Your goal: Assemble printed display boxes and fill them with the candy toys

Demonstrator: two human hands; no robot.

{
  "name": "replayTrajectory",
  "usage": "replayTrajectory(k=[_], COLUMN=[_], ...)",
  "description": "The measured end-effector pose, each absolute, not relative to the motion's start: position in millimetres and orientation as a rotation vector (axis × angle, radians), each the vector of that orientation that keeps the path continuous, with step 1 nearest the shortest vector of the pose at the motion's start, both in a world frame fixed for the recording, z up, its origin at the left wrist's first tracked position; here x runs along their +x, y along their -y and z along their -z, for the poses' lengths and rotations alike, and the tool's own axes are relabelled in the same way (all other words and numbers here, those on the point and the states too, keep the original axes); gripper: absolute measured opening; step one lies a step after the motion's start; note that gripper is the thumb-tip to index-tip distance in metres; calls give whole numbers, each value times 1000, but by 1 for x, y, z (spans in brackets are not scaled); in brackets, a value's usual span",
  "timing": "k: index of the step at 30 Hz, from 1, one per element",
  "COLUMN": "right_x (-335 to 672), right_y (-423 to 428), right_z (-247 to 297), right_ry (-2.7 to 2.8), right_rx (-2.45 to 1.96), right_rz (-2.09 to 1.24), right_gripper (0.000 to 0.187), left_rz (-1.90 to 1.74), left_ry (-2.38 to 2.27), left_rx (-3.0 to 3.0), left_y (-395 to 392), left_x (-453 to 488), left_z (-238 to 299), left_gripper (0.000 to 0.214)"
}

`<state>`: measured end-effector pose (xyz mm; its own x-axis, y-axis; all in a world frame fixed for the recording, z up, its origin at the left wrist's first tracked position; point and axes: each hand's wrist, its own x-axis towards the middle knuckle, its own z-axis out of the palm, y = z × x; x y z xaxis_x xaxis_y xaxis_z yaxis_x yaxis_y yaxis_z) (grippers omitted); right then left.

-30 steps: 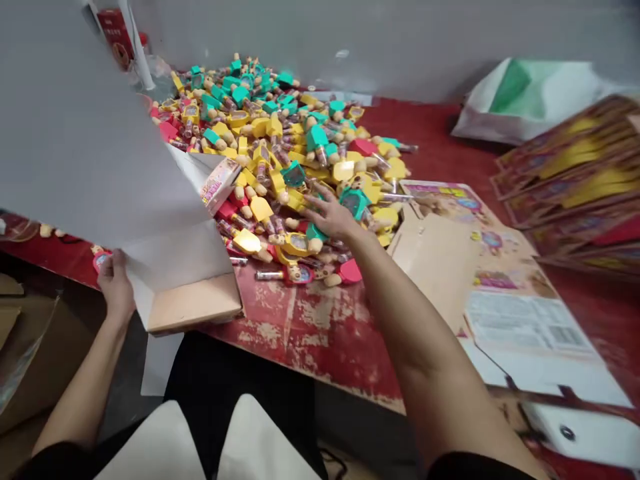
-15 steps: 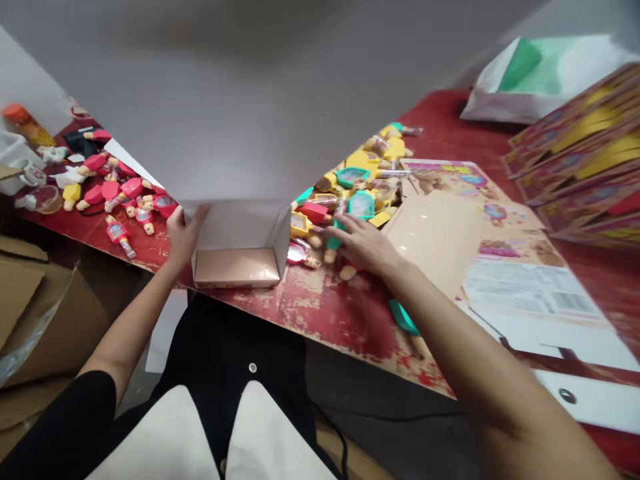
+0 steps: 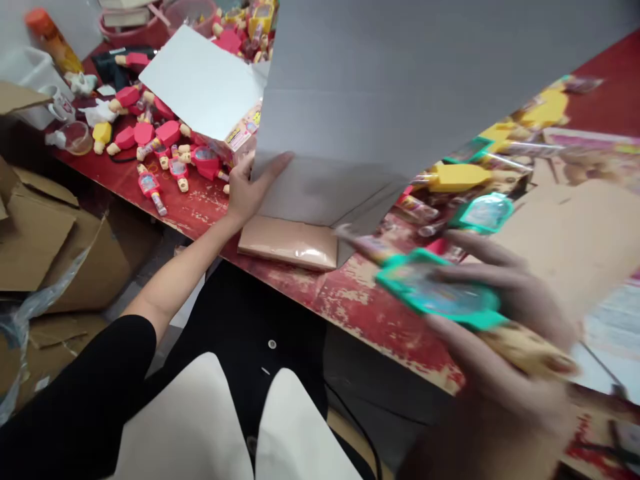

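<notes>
My left hand (image 3: 247, 197) grips the left wall of a cardboard box (image 3: 330, 120), thumb on its grey inner face. The tall grey panel of the box rises in front of me, and its glossy tan panel (image 3: 290, 243) lies toward the table edge. My right hand (image 3: 515, 313), blurred, is closed around a green paddle-shaped toy (image 3: 445, 293) with a clear window, a tan figure-like end and a clear tube end. That tube end points left at the box. Behind this hand lie more green toys (image 3: 485, 212) and yellow toys (image 3: 460, 177).
Pink-red toys (image 3: 167, 133) are scattered on the worn red table (image 3: 200, 217) at left, beside a white card (image 3: 205, 80). A mug (image 3: 61, 105) and an orange-capped bottle (image 3: 53, 40) stand at far left. Flattened tan packaging (image 3: 575, 227) lies at right. Brown cartons (image 3: 45, 233) sit below the table.
My right hand has taken a green toy from the pile and brought it nearer to me. The view has swung, so the box and left hand appear farther right.
</notes>
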<state>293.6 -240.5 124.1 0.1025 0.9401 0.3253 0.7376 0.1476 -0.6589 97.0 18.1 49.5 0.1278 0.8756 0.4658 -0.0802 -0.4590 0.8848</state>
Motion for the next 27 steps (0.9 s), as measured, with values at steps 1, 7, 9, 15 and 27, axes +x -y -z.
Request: replayTrajectory(k=[1, 7, 9, 15, 27], right_x=[287, 266, 269, 287, 251], right_y=[228, 152, 140, 104, 76], right_z=[-123, -83, -81, -106, -53], right_ry=[1655, 1648, 1799, 2135, 1989], right_rx=[-1591, -1338, -1296, -1374, -1670], right_rz=[-451, -691, -756, -925, -415], right_gripper=[49, 24, 20, 39, 48], left_rz=[-1444, -1306, -1284, -965, -1396], left_ry=[-834, -1081, -1076, -815, -784], left_rx=[1604, 1753, 1774, 2044, 1703], left_y=[-16, 4, 5, -8, -7], left_x=[98, 99, 98, 94, 93], left_z=[-51, -67, -67, -48, -51], left_gripper=[48, 63, 59, 70, 55])
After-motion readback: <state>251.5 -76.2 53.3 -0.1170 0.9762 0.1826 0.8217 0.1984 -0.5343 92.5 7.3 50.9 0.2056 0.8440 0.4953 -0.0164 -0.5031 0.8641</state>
